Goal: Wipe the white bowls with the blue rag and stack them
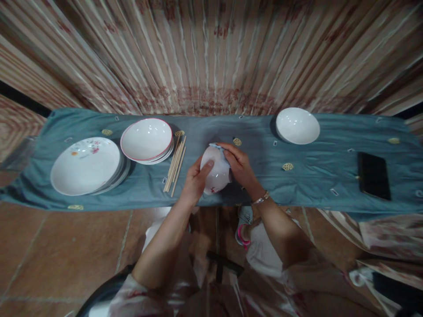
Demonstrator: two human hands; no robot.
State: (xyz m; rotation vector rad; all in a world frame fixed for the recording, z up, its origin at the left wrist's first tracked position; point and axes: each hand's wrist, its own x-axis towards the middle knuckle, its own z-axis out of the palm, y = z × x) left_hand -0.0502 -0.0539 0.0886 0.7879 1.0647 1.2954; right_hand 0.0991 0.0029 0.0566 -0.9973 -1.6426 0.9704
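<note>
A white bowl (pixel 216 178) with a small red pattern is tilted on its side between my two hands, above the cloth-covered table. My left hand (pixel 196 178) grips its left side, the thumb lying across the white surface. On the far right edge, my right hand (pixel 238 164) presses a light blue cloth (pixel 218 147) against the bowl. Most of that cloth is hidden under the fingers. Several wooden chopsticks (pixel 176 165) lie just left of my left hand.
Stacked large floral bowls (pixel 86 169) and red-rimmed bowls (pixel 145 141) stand at the left. To the right are a single white bowl (pixel 298 127) and a black phone-like device (pixel 374 176). A pleated curtain (pixel 211 57) hangs behind the narrow table (pixel 317 176).
</note>
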